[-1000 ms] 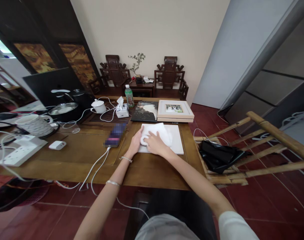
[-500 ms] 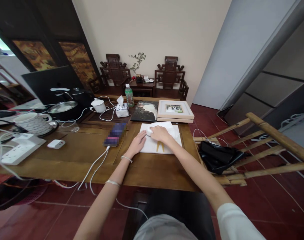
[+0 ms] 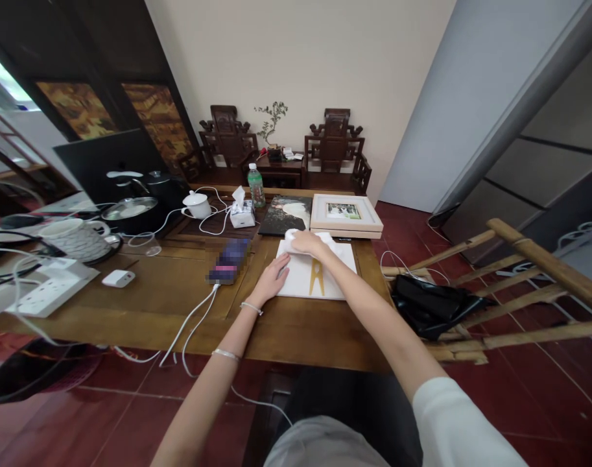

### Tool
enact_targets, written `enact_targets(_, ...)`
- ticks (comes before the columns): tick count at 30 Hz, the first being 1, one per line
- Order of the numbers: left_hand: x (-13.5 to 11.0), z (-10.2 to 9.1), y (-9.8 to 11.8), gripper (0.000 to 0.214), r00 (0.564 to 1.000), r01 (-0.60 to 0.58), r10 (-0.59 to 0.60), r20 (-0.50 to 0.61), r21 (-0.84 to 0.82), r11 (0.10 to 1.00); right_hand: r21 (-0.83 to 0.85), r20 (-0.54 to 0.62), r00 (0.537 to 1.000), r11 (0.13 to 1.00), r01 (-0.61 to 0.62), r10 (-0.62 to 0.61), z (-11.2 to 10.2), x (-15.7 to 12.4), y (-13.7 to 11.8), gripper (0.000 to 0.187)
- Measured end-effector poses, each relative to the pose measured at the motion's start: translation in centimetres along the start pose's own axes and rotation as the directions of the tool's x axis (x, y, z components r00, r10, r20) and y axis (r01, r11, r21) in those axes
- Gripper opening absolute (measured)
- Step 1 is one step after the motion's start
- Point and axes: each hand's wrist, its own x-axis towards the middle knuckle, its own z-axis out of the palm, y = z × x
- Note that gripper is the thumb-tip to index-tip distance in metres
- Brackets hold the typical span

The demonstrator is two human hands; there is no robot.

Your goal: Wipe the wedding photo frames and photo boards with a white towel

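A white flat panel (image 3: 343, 275) with a yellow forked shape (image 3: 316, 277) on its face lies on the wooden table before me. My right hand (image 3: 306, 242) is closed on a white cloth (image 3: 290, 240), pressing it against the far left part of the panel. Some of the cloth spreads to the right, partly hidden behind that hand. My left hand (image 3: 272, 279) rests with fingers stretched out on the panel's left edge, holding nothing.
Beyond the panel lie a dark picture (image 3: 281, 217) and a pale framed picture (image 3: 347, 214). To the left are a phone (image 3: 231, 259) with white cables, a tissue box (image 3: 242, 214), a bottle (image 3: 255, 187) and a power strip (image 3: 55, 288). A bamboo chair (image 3: 543, 250) stands right.
My right hand has moved the cloth toward the panel's far edge, so more of the yellow shape shows. My left hand stays at the left edge. The view has shifted slightly.
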Motion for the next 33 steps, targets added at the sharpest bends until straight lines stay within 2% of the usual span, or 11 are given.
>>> enact_targets(5, 0.0, 0.2, -0.2, 0.046, 1.0, -0.006, 0.006, -0.007, -0.015, 1.0, -0.014, -0.014, 0.999, 0.999, -0.05, 0.05, -1.6, -2.4, 6.1, 0.044)
enact_targets(9, 0.0, 0.2, -0.2, 0.045, 1.0, -0.004, 0.004, -0.015, -0.009, 1.0, -0.019, -0.061, 0.997, 0.999, -0.044, 0.043, -1.3, -6.1, 9.3, 0.044)
enact_targets(13, 0.0, 0.2, -0.2, 0.045, 1.0, -0.002, 0.002, -0.013, -0.016, 1.0, -0.037, -0.06, 0.998, 0.999, -0.009, 0.007, 0.8, -10.4, 9.9, 0.036)
enact_targets(17, -0.1, 0.2, -0.3, 0.046, 1.0, -0.005, 0.005, -0.012, -0.01, 1.0, -0.086, -0.047, 0.994, 0.992, 0.097, -0.101, 3.0, -15.2, 8.9, 0.028)
enact_targets(21, -0.1, 0.2, -0.2, 0.046, 1.0, -0.004, 0.004, -0.02, -0.017, 1.0, -0.099, -0.028, 0.981, 0.977, 0.188, -0.192, 3.9, -18.7, 8.0, 0.025)
enact_targets(25, -0.1, 0.2, -0.1, 0.045, 1.0, 0.001, -0.001, -0.02, -0.016, 1.0, -0.091, -0.012, 0.989, 0.985, 0.149, -0.151, 3.7, -18.2, 8.0, 0.025)
enact_targets(33, -0.1, 0.1, -0.3, 0.046, 1.0, -0.006, 0.006, -0.024, -0.006, 1.0, -0.081, -0.12, 0.993, 0.997, -0.007, -0.003, 1.8, -10.4, 9.5, 0.032)
